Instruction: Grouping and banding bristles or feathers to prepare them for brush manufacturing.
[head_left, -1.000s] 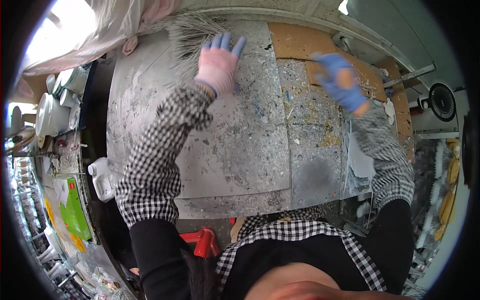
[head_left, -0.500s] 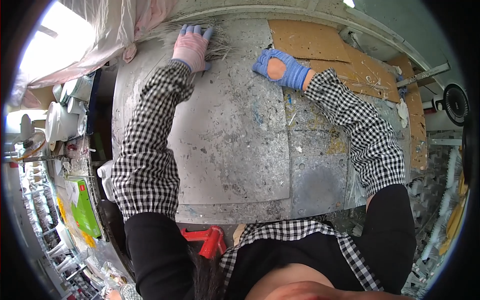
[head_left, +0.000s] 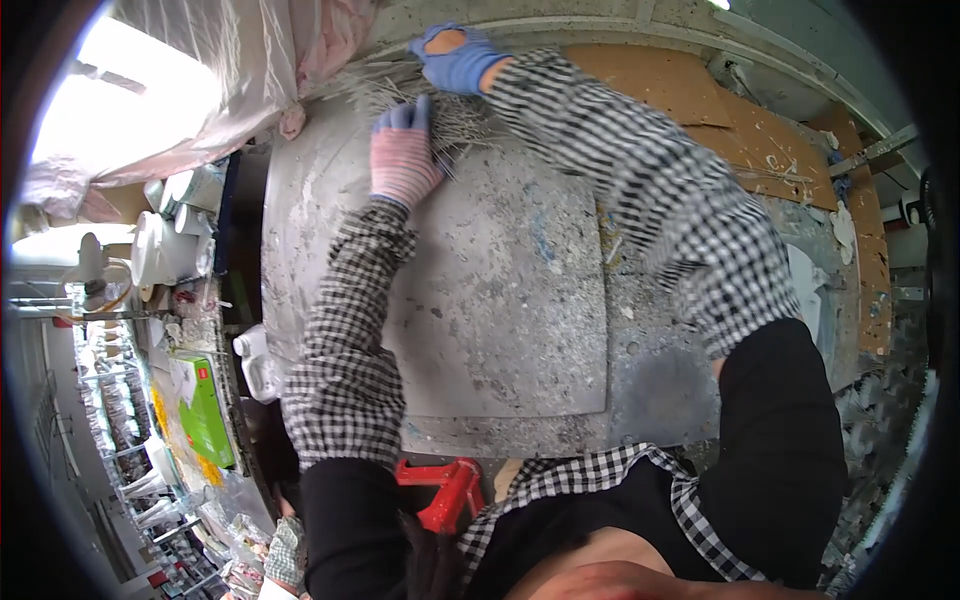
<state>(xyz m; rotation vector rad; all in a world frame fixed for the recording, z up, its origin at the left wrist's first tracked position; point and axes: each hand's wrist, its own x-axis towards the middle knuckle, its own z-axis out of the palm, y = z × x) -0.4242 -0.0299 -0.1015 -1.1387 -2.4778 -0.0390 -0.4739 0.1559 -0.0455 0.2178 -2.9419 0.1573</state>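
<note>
My left hand (head_left: 404, 160), in a pink striped glove with grey-blue fingertips, rests at the near edge of a loose pile of thin pale wire-like strands (head_left: 466, 118). Its index finger points away from me and I see nothing clearly gripped. Beyond it, at the far side of the pile, is my right hand (head_left: 460, 65) in a blue glove with bare skin showing on the back. Its fingers are mostly turned out of sight, so their hold on any strands cannot be made out. Both forearms wear black-and-white checked sleeves.
A grey, paint-specked board (head_left: 500, 310) covers the worktable. Brown cardboard (head_left: 650, 85) lies at the far right. A pale pink cloth (head_left: 250, 90) hangs at far left. White tubs (head_left: 160, 250) and a green box (head_left: 205, 410) stand left; a red frame (head_left: 450, 490) is near me.
My right hand has swung left and away from me, from beside the cardboard to the far side of the strands. My left hand has drawn back to the pile's near edge.
</note>
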